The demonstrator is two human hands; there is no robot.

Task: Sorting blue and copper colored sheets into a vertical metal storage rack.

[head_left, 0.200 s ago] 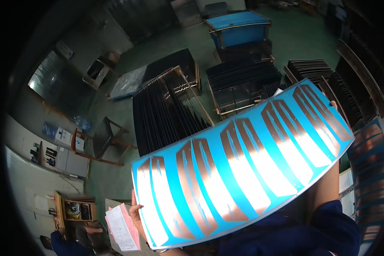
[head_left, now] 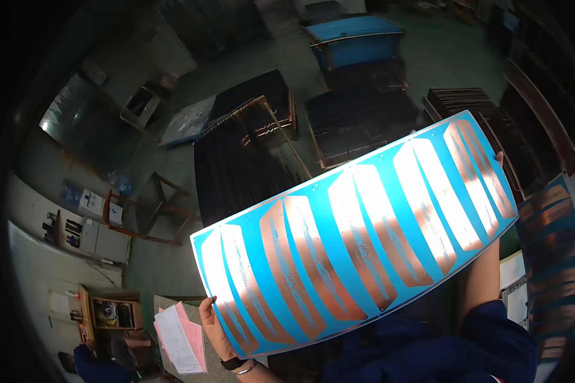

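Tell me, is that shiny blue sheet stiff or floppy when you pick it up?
The sheet is probably stiff: the left hand and right hand hold opposite ends, with no clear droop between. Its thin edge hints it's light for its size. Its shiny face might feel slippery.

1. The room is dim, and it is very dark in the upper right of the frame.
2. The blue and copper panel (head_left: 354, 235) in the middle is shiny, with glare turning some stripes white.
3. The dark racks (head_left: 364, 121) above it look smeary and blurry.
4. Long edges bend near the sides, and the corners are black.
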